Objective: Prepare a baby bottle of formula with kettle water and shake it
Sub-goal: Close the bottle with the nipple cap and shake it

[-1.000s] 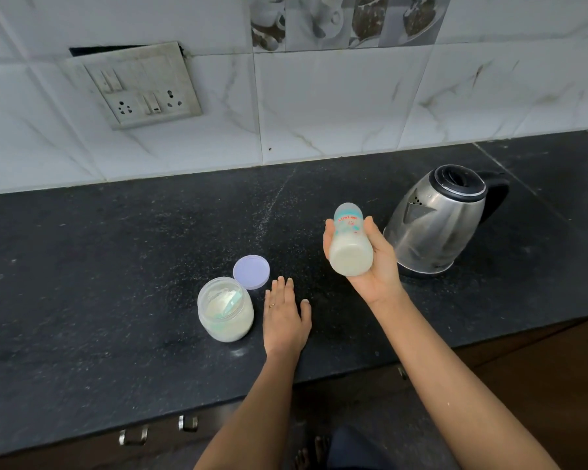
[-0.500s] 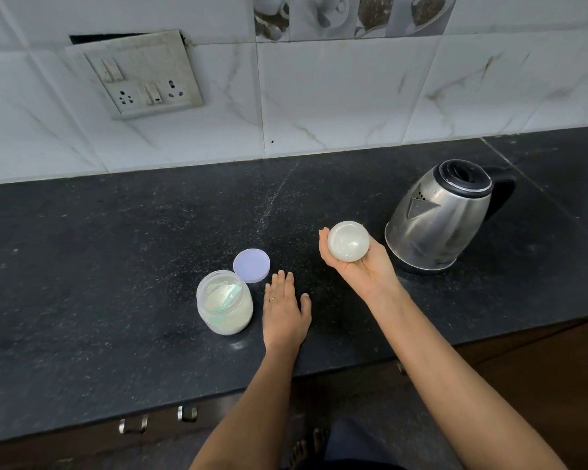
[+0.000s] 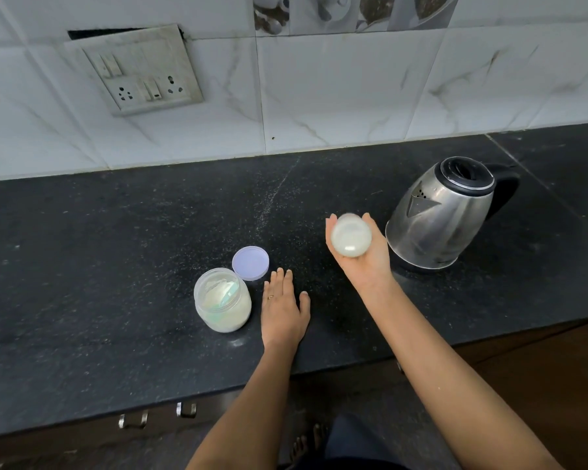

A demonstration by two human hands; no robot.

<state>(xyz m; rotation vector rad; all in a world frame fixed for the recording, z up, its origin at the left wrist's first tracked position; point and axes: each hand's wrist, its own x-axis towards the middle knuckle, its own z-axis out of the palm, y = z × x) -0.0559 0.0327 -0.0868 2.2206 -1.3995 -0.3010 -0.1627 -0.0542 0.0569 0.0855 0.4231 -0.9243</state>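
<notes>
My right hand [image 3: 365, 262] holds the baby bottle [image 3: 351, 235] above the counter, its round milky base turned toward the camera and slightly blurred. The steel kettle [image 3: 445, 212] with a black lid and handle stands just right of that hand. My left hand [image 3: 284, 307] lies flat on the black counter [image 3: 99, 266], fingers together, holding nothing. Left of it stands the open formula jar [image 3: 223, 303] with white powder and a pale green scoop inside. The jar's lilac lid [image 3: 251, 262] lies behind it on the counter.
A white tiled wall with a switch and socket plate [image 3: 140, 71] rises behind the counter. The counter's front edge runs below my forearms, with drawer handles [image 3: 157, 415] under it. A bare foot [image 3: 306, 442] shows on the floor.
A second ago the bottle was upright-tilted with its side showing; it has since tipped so its base faces the camera, and it stays so. My left hand has not moved.
</notes>
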